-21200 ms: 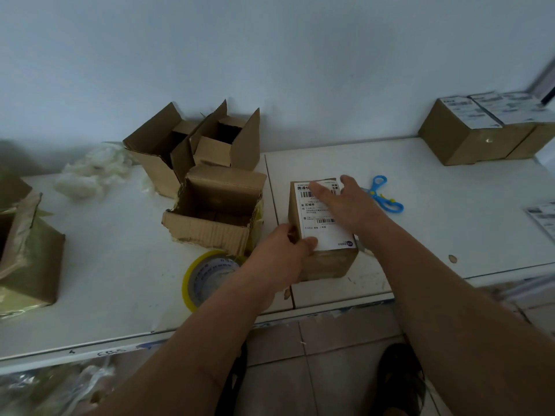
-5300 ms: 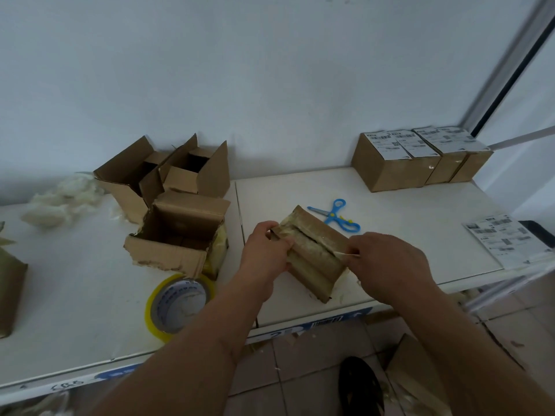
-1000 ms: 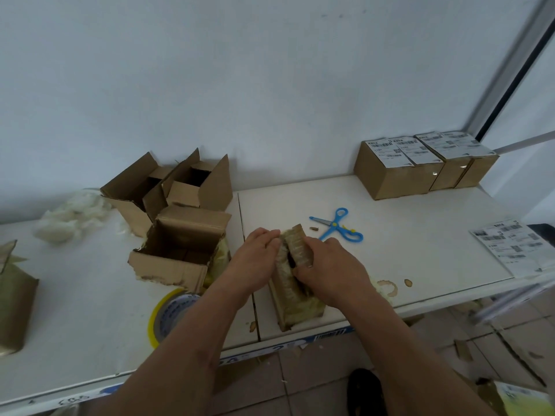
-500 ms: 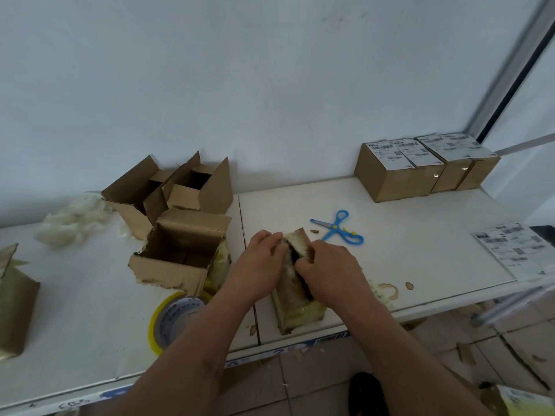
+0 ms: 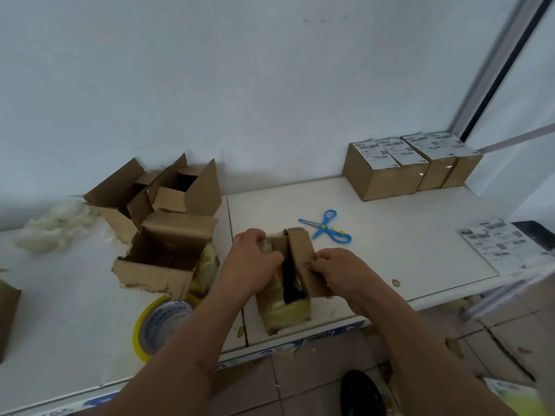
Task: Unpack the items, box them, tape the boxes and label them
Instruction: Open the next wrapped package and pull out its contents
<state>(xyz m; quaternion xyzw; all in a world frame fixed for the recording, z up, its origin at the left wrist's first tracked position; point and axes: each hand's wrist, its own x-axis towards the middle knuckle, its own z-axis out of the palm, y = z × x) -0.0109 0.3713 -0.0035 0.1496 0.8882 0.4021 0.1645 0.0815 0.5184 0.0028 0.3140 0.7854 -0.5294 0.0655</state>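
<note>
Both hands are working on a small taped cardboard box [image 5: 285,307] sitting at the lower centre of the frame, near the front edge of the white counter [image 5: 405,235]. The left hand [image 5: 252,265] is gripping the box's left top flap, fingers curled over it. The right hand [image 5: 342,268] is pinching the right flap [image 5: 303,259] with curled fingers, and that flap is standing up and tilting outward. The gap between the flaps is showing something dark inside with a bit of orange; cannot tell what the item is. Yellowish tape is wrapping the lower front of the box.

Blue scissors [image 5: 326,226] are lying on the counter just behind the box, right of centre. A yellow tape roll [image 5: 159,325] is lying flat at lower left, near the counter's front edge. Three open empty cardboard boxes [image 5: 168,211] are clustering at centre left, the nearest one torn along its front flap. White crumpled packing material [image 5: 54,223] is sitting at far left. A row of closed labelled boxes [image 5: 411,166] is standing at upper right against the wall. A sheet of printed labels [image 5: 501,244] is lying at the right edge of the counter. Tiled floor [image 5: 315,370] is showing along the bottom.
</note>
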